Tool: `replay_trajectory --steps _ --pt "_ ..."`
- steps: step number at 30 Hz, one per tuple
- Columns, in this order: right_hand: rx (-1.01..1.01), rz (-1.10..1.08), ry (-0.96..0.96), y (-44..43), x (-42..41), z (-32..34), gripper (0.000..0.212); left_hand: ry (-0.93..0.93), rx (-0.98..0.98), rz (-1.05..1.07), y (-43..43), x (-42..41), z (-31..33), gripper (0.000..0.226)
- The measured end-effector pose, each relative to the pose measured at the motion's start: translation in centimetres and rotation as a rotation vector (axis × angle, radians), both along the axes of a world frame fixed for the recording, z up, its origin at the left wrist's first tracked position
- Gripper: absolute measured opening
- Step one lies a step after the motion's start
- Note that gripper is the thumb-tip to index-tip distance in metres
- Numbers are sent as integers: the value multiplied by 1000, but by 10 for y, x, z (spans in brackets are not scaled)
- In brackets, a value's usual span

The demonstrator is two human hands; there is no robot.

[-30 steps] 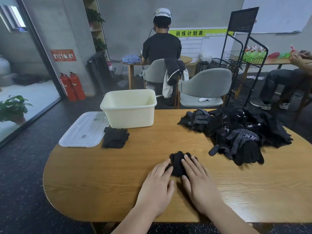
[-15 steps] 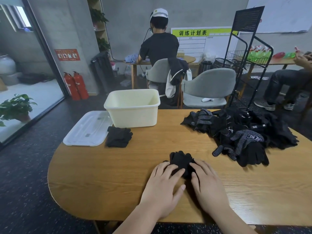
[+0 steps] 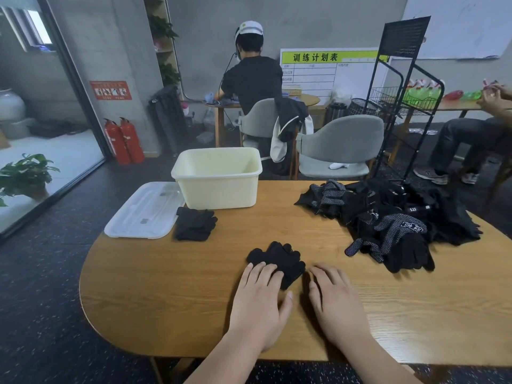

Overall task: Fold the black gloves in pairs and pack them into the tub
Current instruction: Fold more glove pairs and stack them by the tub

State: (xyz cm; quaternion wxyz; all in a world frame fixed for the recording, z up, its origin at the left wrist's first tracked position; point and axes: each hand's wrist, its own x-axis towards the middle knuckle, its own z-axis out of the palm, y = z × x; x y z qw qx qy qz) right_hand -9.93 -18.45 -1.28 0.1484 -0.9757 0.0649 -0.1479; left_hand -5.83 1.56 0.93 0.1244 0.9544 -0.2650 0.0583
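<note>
- My left hand (image 3: 259, 306) is bare, and its back faces the camera.
- My right hand (image 3: 336, 303) is bare as well.
- My left forearm (image 3: 221, 361) and right forearm (image 3: 379, 361) are uncovered down to the lower edge of the view.
- The thumbnail (image 3: 289, 295) on my left hand is short and plain.

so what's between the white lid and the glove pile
Head view: a folded black glove pair beside the white plastic lid, then bare wooden tabletop to the loose black glove pile.
</note>
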Motion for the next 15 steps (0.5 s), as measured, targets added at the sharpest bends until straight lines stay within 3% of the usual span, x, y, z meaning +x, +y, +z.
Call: replay_trajectory --steps 8,15 --pt "-145 78 99 4 -3 7 40 39 -128 62 33 19 -1 34" --pt "-147 -26 217 26 9 23 35 27 -153 129 85 33 16 24"
